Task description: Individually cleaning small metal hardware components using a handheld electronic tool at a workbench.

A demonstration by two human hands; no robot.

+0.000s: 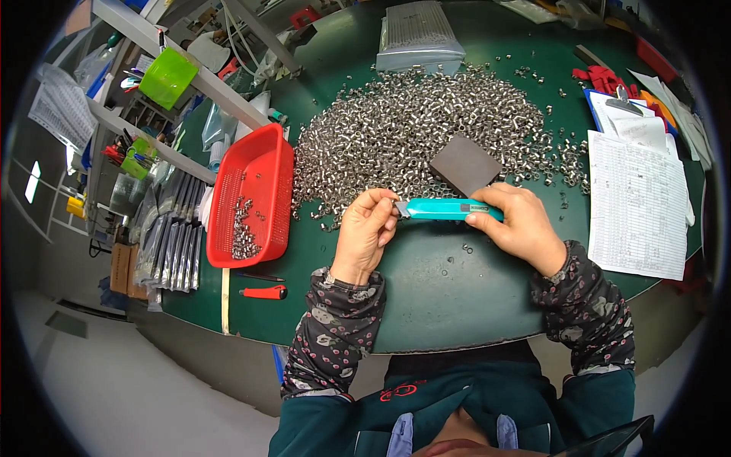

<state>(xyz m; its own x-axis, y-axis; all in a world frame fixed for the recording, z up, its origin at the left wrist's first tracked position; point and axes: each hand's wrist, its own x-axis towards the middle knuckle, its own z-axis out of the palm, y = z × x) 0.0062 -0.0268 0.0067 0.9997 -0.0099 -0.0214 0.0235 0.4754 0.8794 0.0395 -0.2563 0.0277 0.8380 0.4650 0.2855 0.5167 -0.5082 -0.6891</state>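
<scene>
My right hand [524,225] grips the teal cutter [438,209] in front of the metal pile [419,129] on the table [457,312], blade [403,209] toward my left hand [365,234]. That one pinches a small metal piece [395,203] (probably steadying it for the blade).

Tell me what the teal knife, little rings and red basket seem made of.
Teal knife: likely plastic, evenly coloured with a soft sheen; its blade looks like grey metal.
Little rings: probably bare metal, silvery with bright glints.
Red basket: likely moulded plastic, fairly glossy, with small holes.
</scene>
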